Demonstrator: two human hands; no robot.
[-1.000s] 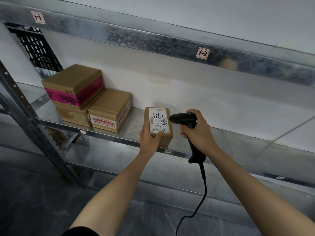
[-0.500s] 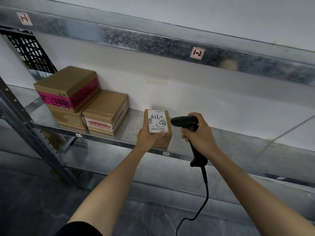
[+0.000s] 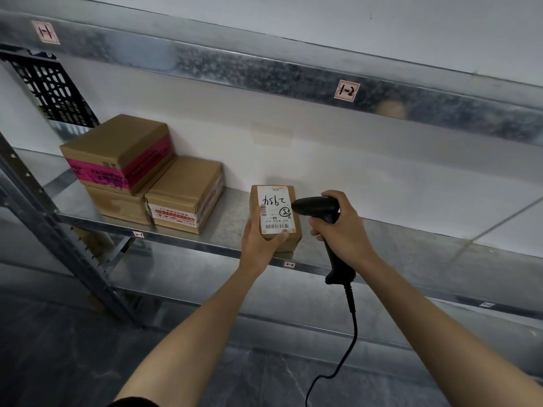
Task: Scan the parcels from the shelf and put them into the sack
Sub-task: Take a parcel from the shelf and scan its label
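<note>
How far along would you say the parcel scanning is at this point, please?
Done: nothing I can confirm; no sack is in view. In hand: the left hand grips a small labelled parcel at the shelf while the right hand points the scanner at its label. Left: bagging it, then the pink-taped box, the box under it and the box beside them.

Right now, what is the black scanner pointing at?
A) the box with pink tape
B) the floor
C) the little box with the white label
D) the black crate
C: the right hand aims the scanner straight at the white label on the little box, which the left hand grips.
</note>
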